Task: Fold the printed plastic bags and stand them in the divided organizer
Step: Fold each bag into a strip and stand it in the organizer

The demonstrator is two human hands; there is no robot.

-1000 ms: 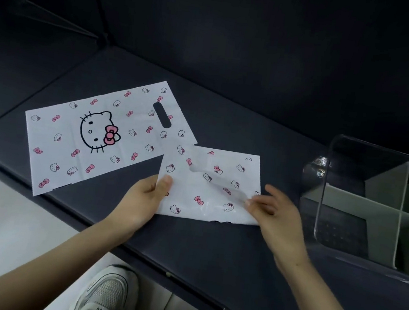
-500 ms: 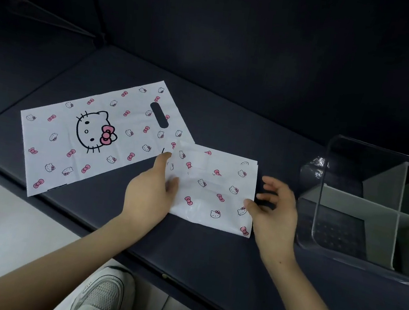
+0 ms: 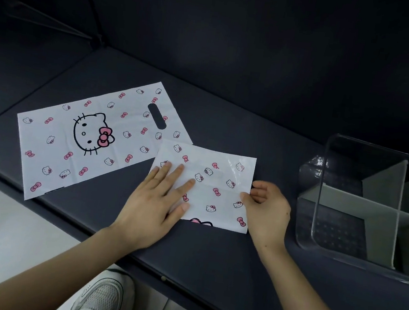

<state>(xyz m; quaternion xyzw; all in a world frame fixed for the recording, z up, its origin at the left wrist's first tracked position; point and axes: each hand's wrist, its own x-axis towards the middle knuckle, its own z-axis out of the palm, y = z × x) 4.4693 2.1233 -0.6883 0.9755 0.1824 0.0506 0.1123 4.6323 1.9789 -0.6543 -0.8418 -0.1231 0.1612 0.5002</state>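
— The folded bag (image 3: 221,177)?
— Thin glossy plastic, shining near one corner. The flat bag (image 3: 52,151) is the same, smooth.
— The organizer (image 3: 331,222)?
— Clear shiny plastic walls, matt grey dividers (image 3: 347,203). The tabletop (image 3: 212,253) is dark and matt.

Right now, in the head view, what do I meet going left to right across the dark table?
Unfolded Hello Kitty bag → left hand, pressing flat → folded bag → right hand, pinching that bag's right edge → clear divided organizer.
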